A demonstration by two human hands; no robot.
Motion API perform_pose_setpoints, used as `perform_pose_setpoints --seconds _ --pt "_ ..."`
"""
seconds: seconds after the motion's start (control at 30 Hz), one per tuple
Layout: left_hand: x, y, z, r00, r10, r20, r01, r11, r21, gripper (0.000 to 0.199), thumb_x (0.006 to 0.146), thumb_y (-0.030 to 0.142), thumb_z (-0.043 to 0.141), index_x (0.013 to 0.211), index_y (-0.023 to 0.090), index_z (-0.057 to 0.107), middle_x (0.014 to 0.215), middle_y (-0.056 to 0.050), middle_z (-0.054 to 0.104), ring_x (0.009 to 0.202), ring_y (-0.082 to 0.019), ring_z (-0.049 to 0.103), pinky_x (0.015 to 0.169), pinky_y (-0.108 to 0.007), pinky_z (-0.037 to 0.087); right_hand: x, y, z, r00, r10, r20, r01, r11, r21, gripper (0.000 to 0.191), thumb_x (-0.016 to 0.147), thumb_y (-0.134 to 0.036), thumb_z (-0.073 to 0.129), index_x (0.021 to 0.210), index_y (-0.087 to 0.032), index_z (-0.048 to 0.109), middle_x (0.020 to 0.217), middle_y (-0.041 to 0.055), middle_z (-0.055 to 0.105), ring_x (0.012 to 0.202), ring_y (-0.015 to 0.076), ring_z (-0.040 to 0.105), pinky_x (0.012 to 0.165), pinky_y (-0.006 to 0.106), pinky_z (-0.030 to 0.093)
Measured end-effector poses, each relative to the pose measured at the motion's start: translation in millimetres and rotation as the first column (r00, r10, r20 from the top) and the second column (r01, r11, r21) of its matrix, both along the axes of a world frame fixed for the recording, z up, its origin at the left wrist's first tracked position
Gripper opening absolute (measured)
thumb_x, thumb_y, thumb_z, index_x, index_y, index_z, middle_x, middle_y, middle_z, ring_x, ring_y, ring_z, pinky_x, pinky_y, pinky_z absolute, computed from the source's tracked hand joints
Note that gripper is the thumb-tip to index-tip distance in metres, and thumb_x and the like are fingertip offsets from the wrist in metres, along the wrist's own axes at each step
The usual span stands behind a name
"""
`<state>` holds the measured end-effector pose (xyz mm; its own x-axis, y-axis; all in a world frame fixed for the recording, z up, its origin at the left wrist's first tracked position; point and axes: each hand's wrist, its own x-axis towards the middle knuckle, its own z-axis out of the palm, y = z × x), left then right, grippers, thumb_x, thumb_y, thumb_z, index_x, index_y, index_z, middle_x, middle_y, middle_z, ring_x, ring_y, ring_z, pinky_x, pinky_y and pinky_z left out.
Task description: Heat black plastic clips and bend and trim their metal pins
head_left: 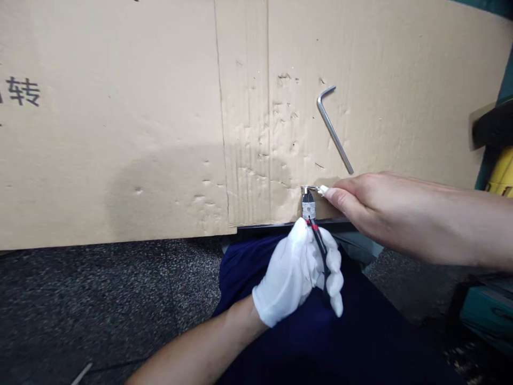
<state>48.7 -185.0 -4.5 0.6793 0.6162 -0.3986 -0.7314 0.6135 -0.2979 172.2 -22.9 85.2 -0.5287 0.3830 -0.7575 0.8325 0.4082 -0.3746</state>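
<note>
My left hand (298, 267), in a white glove, is wrapped round the handles of small pliers (308, 209) with black and red grips. The jaws point away from me and meet a small shiny metal piece (305, 189) close to the cardboard's front edge. My bare right hand (356, 200) comes in from the right and pinches a thin metal part with a whitish end (323, 190), which reaches the metal piece at the jaws. Beyond my right hand a bent steel hex key (335, 138) lies on the cardboard (168, 107).
Dents and small tears mark the cardboard's middle. At the right edge are a black object (495, 125) and a yellow one (502, 174). A teal box (487, 315) stands low at the right, and speckled floor (120, 299) shows below the cardboard.
</note>
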Motion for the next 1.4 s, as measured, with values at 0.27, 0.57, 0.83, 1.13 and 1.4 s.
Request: perform_pose_setpoints --seconds 0.27,0.57,0.83,1.13,1.4 --pt "-4 1 0.2 0.995 -0.034 0.099 0.035 0.999 -0.009 0.06 0.105 0.065 0.028 0.096 0.017 0.062 0.079 -0.003 0.064 0.056 -0.018 0.065 0.048 -0.035 0.06 1 -2 -6.5 0.999 -0.035 -0.02 0.035 0.999 -0.019 0.038 0.11 -0.028 0.037 0.08 -0.023 0.058 0.069 -0.0037 0.064 0.052 0.0146 0.057 0.046 0.033 0.036" --pt "-10 5 9.0 0.993 -0.023 0.12 0.028 0.999 -0.04 0.061 0.106 0.062 0.023 0.093 0.018 0.063 0.08 -0.002 0.063 0.051 -0.017 0.063 0.042 -0.034 0.058 0 -16 -7.8 0.989 -0.147 0.006 0.147 0.989 0.014 0.042 0.113 -0.04 0.027 0.082 -0.023 0.049 0.064 -0.0038 0.058 0.05 0.014 0.051 0.05 0.033 0.036" --pt "-9 4 6.4 0.997 -0.015 0.082 0.019 0.998 -0.052 0.06 0.106 0.062 0.027 0.092 0.017 0.066 0.074 -0.003 0.065 0.049 -0.018 0.064 0.041 -0.034 0.058 0 -17 -10.7 0.976 -0.206 0.066 0.209 0.977 -0.033 0.048 0.112 -0.049 0.027 0.084 -0.023 0.057 0.075 0.0005 0.066 0.064 0.0177 0.058 0.06 0.035 0.039" --pt "-26 0 -0.9 0.966 -0.006 0.26 0.03 0.996 -0.088 0.064 0.109 0.055 0.022 0.093 0.017 0.071 0.068 -0.003 0.067 0.046 -0.017 0.066 0.043 -0.031 0.059 10 -15 -1.5 0.925 -0.379 0.035 0.38 0.91 -0.164 0.055 0.113 -0.055 0.027 0.079 -0.021 0.055 0.077 0.0004 0.064 0.068 0.0168 0.057 0.063 0.033 0.04" --pt "-31 -3 -4.1 0.952 -0.001 0.307 0.039 0.992 -0.118 0.067 0.11 0.052 0.02 0.091 0.016 0.073 0.065 -0.004 0.069 0.044 -0.017 0.066 0.043 -0.03 0.058 1 -7 -3.9 0.924 -0.382 0.007 0.373 0.898 -0.234 0.053 0.112 -0.05 0.031 0.085 -0.021 0.067 0.089 0.0042 0.072 0.081 0.0221 0.063 0.078 0.035 0.045"
